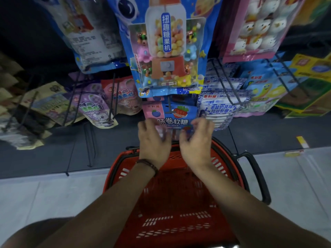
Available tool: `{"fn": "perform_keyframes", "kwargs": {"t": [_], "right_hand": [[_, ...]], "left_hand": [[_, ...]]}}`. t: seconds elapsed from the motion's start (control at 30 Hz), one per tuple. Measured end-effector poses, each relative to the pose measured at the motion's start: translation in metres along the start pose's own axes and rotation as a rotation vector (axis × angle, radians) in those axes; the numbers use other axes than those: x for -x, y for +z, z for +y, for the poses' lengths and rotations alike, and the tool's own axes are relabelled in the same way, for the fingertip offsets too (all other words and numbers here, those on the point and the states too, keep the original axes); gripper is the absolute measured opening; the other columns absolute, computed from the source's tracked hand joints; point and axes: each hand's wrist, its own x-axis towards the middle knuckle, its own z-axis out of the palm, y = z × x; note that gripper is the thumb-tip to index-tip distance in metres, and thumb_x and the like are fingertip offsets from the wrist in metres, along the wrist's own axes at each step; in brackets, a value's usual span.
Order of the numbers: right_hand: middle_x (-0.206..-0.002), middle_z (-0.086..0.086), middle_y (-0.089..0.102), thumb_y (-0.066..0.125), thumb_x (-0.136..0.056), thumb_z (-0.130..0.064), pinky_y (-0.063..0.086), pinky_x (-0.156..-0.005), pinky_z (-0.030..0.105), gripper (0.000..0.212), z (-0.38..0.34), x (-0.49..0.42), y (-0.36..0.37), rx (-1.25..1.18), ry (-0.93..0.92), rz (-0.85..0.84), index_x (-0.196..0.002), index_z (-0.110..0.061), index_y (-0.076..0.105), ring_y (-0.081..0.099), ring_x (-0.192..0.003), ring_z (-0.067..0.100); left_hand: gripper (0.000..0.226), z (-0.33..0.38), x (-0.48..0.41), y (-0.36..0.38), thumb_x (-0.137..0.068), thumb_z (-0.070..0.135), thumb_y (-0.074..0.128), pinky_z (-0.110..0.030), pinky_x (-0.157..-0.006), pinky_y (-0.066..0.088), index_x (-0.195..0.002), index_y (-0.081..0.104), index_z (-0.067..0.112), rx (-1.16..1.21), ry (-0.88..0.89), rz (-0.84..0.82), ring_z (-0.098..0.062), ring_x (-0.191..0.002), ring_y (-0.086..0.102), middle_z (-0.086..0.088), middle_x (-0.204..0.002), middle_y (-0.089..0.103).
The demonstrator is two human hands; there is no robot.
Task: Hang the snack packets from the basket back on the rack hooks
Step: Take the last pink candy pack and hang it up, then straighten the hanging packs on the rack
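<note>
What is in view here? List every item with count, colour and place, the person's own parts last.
Strawberry candy packet: one, blue, centre, on a rack hook, at both hands.
Candy-machine toy pack: one, blue, hanging above it.
Snowman pack: one, pink, upper right.
White-and-blue packets: a stack, count unclear, right of centre.
Purple rabbit packet: one, left.
Basket: one, red with black handles, on the floor below; no packets visible inside.
Wristband: one, dark, left wrist.
Left hand: at the packet's lower left.
Right hand: at its lower right.
</note>
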Motion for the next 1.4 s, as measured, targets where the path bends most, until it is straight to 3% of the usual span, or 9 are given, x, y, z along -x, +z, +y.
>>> {"fn": "perform_keyframes", "kwargs": {"t": [0.1,0.2,0.43,0.57,0.83,1.0,1.13,1.23,1.4], "right_hand": [[-0.136,0.009,0.047,0.069,-0.088,-0.009,0.049,-0.111,0.043,0.053,0.004,0.007,0.006,0.239,-0.148,-0.214,-0.139,-0.013,0.056,0.05,-0.129,0.031],[-0.157,0.011,0.038,0.064,-0.093,-0.017,0.036,-0.126,0.046,0.071,0.008,-0.001,0.009,0.311,-0.183,-0.311,-0.161,-0.018,0.041,0.035,-0.149,0.034],[-0.179,-0.006,-0.008,0.063,-0.102,-0.02,0.018,-0.134,0.047,0.087,0.008,-0.031,0.017,0.211,-0.066,-0.509,-0.171,-0.032,0.01,-0.003,-0.166,0.028],[-0.179,-0.008,-0.014,0.062,-0.104,-0.018,0.01,-0.133,0.038,0.09,0.01,-0.048,0.021,0.169,-0.02,-0.565,-0.171,-0.026,0.002,-0.004,-0.166,0.024],[-0.18,0.0,-0.001,0.057,-0.108,-0.018,0.009,-0.134,0.044,0.078,0.005,-0.072,0.015,0.113,0.008,-0.586,-0.171,-0.022,0.012,0.002,-0.166,0.029],[-0.18,0.0,0.001,0.06,-0.107,-0.019,0.013,-0.135,0.047,0.077,0.002,-0.068,0.008,0.058,0.004,-0.619,-0.171,-0.021,0.017,0.004,-0.166,0.025],[-0.176,0.003,0.023,0.065,-0.105,-0.022,0.024,-0.13,0.035,0.065,0.007,-0.061,-0.015,0.029,-0.017,-0.629,-0.164,-0.018,0.037,0.022,-0.163,0.021],[-0.146,0.004,0.061,0.066,-0.103,-0.018,0.039,-0.104,0.02,0.04,0.013,-0.054,-0.037,0.035,-0.018,-0.546,-0.143,-0.016,0.062,0.058,-0.133,0.021],[-0.108,0.002,0.07,0.069,-0.099,-0.016,0.052,-0.084,0.031,0.021,0.041,-0.054,-0.064,-0.024,0.214,-0.308,-0.12,-0.015,0.067,0.067,-0.097,0.021]], "left_hand": [[0.056,-0.015,0.006,0.007,-0.085,0.012,0.068,-0.056,-0.102,0.047,-0.14,0.055,0.016,-0.274,0.197,-0.115,-0.039,-0.12,0.046,-0.018,-0.143,0.043],[0.08,-0.023,0.003,0.009,-0.087,0.016,0.066,-0.057,-0.114,0.04,-0.161,0.037,0.026,-0.428,0.234,-0.163,-0.046,-0.14,0.035,-0.019,-0.162,0.028],[0.085,-0.016,-0.024,0.021,-0.085,0.045,0.045,-0.059,-0.127,0.029,-0.165,0.024,0.027,-0.5,0.13,-0.272,-0.051,-0.154,0.016,-0.018,-0.17,0.01],[0.089,-0.011,-0.045,0.029,-0.091,0.033,0.059,-0.061,-0.129,0.022,-0.168,0.013,0.028,-0.527,0.106,-0.294,-0.053,-0.157,0.006,-0.02,-0.173,0.001],[0.084,-0.002,-0.072,0.035,-0.083,0.051,0.06,-0.058,-0.123,0.035,-0.161,0.033,0.033,-0.589,0.049,-0.31,-0.048,-0.158,0.005,-0.013,-0.174,0.0],[0.088,-0.005,-0.069,0.032,-0.075,0.06,0.047,-0.055,-0.124,0.029,-0.159,0.037,0.035,-0.588,0.023,-0.353,-0.042,-0.163,-0.002,-0.014,-0.174,0.013],[0.095,0.008,-0.048,0.022,-0.093,0.038,0.068,-0.052,-0.131,0.014,-0.169,0.013,0.026,-0.406,-0.036,-0.39,-0.04,-0.164,-0.012,-0.015,-0.177,-0.011],[0.083,0.019,-0.02,0.025,-0.09,0.031,0.072,-0.059,-0.121,0.036,-0.159,0.029,0.019,-0.367,-0.029,-0.371,-0.048,-0.156,0.012,-0.02,-0.17,0.008],[0.061,0.046,0.02,0.052,-0.083,0.032,0.069,-0.055,-0.107,0.047,-0.138,0.049,0.014,-0.507,0.272,-0.355,-0.042,-0.126,0.042,-0.017,-0.137,0.041]]}}
